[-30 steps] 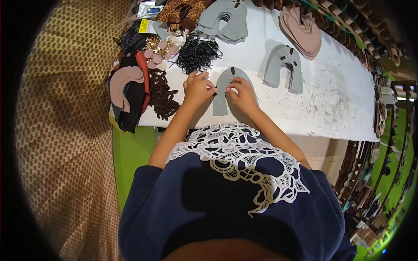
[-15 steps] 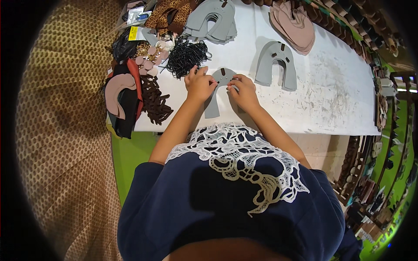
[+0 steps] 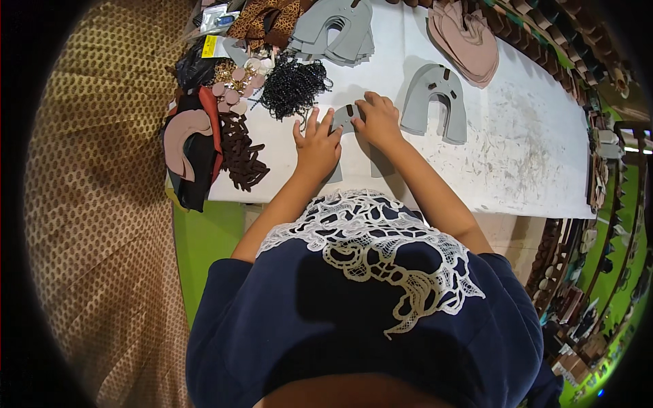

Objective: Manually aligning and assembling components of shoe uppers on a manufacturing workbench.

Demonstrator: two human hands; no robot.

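Note:
A grey U-shaped piece (image 3: 347, 124) lies on the white table at the near edge, its curve pointing away from me and a small dark brown tab (image 3: 350, 110) at the top of that curve. My left hand (image 3: 317, 148) rests at its left side, open, with fingers spread and the thumb side by the grey edge. Bent over the right part of the curve, my right hand (image 3: 381, 124) has its thumb and fingers on the piece beside the tab. Both hands cover much of the piece's sides.
Right of my hands lies another grey U-shaped piece (image 3: 416, 102) with several brown tabs. Stacks of grey pieces (image 3: 306, 41) and pink pieces (image 3: 469, 47) sit farther back. Left are black beaded strands (image 3: 292, 85), brown strips (image 3: 241, 153), pink discs (image 3: 235, 95) and a curved pink piece (image 3: 180, 139).
My left hand has let go of the left side of the curve, spreading its fingers and shifting slightly nearer me. My right hand has moved up toward the brown tab.

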